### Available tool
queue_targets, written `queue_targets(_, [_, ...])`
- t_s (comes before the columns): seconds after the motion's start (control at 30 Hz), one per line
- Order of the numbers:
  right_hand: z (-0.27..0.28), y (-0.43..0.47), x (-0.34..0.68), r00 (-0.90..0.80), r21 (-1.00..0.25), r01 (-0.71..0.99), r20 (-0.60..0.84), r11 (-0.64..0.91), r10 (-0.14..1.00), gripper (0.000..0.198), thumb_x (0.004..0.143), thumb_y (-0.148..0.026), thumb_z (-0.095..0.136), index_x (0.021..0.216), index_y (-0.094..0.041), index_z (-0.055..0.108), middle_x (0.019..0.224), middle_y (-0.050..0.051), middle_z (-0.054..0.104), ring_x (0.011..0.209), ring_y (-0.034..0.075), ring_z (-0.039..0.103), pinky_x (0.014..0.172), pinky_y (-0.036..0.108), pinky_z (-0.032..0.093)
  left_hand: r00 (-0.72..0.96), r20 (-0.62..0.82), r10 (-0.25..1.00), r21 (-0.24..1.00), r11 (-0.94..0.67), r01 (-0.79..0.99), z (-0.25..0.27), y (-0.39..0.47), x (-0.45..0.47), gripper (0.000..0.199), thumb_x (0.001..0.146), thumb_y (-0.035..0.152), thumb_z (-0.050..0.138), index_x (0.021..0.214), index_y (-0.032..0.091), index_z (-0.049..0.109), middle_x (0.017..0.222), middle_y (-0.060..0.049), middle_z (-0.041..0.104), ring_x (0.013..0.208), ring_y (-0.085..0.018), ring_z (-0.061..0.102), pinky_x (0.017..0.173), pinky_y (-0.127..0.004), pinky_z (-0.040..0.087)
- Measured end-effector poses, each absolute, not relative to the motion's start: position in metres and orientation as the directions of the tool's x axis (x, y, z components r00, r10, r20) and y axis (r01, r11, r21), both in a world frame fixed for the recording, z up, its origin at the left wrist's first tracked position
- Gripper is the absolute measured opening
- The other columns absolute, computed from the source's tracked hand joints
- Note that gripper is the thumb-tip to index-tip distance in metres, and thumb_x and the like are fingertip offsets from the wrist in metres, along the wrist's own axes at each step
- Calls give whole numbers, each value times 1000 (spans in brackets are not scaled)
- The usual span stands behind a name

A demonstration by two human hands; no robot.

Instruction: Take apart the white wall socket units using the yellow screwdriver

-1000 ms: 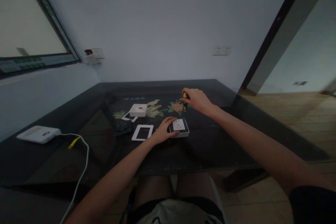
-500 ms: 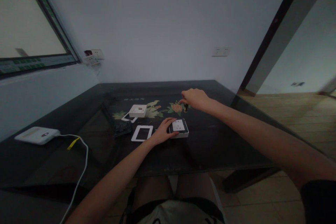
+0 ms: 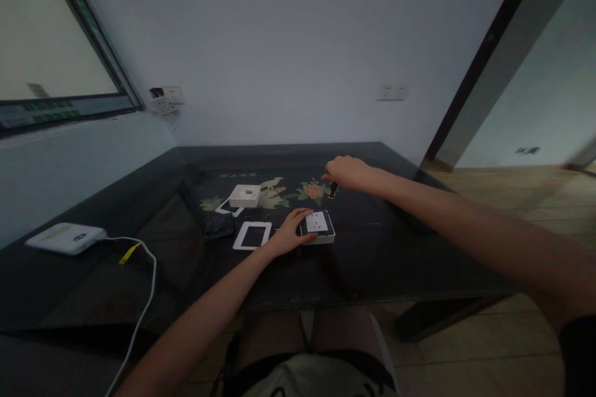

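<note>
The left hand (image 3: 289,231) lies flat on the dark surface (image 3: 372,254) with fingers spread, the fingertips pressing the left edge of the socket (image 3: 317,226). The socket sits face up near the middle of the surface, white face in a dark frame. Just left of this hand lies 1 white frame (image 3: 252,236), and further left a dark part (image 3: 216,226). Behind them stands a white box (image 3: 244,195) on the flower pattern.

The right hand (image 3: 348,173) is beyond the socket, well apart from it, curled down over a small dark tool (image 3: 333,188), probably a screwdriver. The fingers are closed around its upper part, but the grip itself is hidden by the knuckles, so how tight it is I cannot tell. The tool's dark tip stands on the surface.

To do this well, I think the left hand should keep the socket pressed so it does not slide on the smooth top. The tool seems best gripped firmly by its handle and lifted straight up, because the small screws (image 3: 266,216) near the frame can roll away if they are touched.

At far left, a white device (image 3: 65,237) with a cable (image 3: 144,298) lies apart.
</note>
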State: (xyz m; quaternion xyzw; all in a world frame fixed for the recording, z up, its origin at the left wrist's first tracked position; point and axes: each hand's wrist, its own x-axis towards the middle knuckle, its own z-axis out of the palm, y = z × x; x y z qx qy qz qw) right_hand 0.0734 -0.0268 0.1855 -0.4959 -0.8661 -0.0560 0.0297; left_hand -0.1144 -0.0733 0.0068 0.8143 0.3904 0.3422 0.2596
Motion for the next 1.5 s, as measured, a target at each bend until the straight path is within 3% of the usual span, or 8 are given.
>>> queue_targets(0.2, [200,-26,79,-696,27,710,-126,704,707,28,75,-10,65,102,-17,66,102,9,68,86,19,63,67,26,44,461,360,811,685,-566,459,8,-74,-115,59,79,36,68,132,20,49,135,-13,45,129,-28,42,112,-45,30])
queue_targets(0.43, [189,-44,70,-513,252,839,71,482,855,35,93,-39,49,110,-12,63,105,22,67,89,31,65,64,36,43,458,355,815,680,-561,472,7,-74,-115,58,80,37,67,133,22,48,136,-12,44,131,-27,41,113,-44,30])
queue_targets(0.7, [203,-33,73,-671,54,728,-144,683,727,36,76,-20,69,111,-17,62,107,10,67,90,22,64,67,28,44,464,361,809,680,-569,462,5,-72,-115,58,80,37,67,132,21,49,136,-13,44,131,-28,41,113,-45,30])
queue_targets(0.87, [194,-41,68,-478,213,861,27,462,878,44,90,-49,49,112,-13,62,103,21,68,92,32,65,66,37,44,462,371,806,682,-574,453,4,-72,-114,58,79,36,68,132,22,49,135,-12,45,130,-28,41,113,-46,30])
queue_targets(1.07, [197,-34,71,-547,130,828,-24,545,837,24,86,-27,59,107,-19,65,102,14,69,89,27,65,67,33,44,455,357,815,686,-560,465,6,-73,-114,59,79,37,68,133,23,49,136,-12,45,130,-28,41,113,-46,30])
queue_targets(1.17, [200,-30,74,-671,25,737,-97,676,735,37,76,-15,67,112,-20,63,105,8,68,88,21,63,69,29,44,455,354,817,687,-557,467,7,-74,-115,59,79,37,68,133,23,49,136,-11,45,131,-28,41,113,-45,30])
queue_targets(1.37, [193,-36,71,-543,91,837,11,540,840,37,89,-45,53,109,-16,64,96,15,69,84,26,64,63,33,42,461,351,815,683,-560,469,7,-74,-115,59,79,36,68,132,19,49,136,-13,45,131,-28,41,113,-44,30])
queue_targets(1.5, [196,-34,73,-588,56,807,-20,588,809,23,89,-24,52,107,-17,65,97,12,69,84,22,64,66,31,44,465,342,817,685,-556,472,8,-74,-115,60,79,36,68,133,18,48,136,-14,44,131,-28,40,113,-44,30])
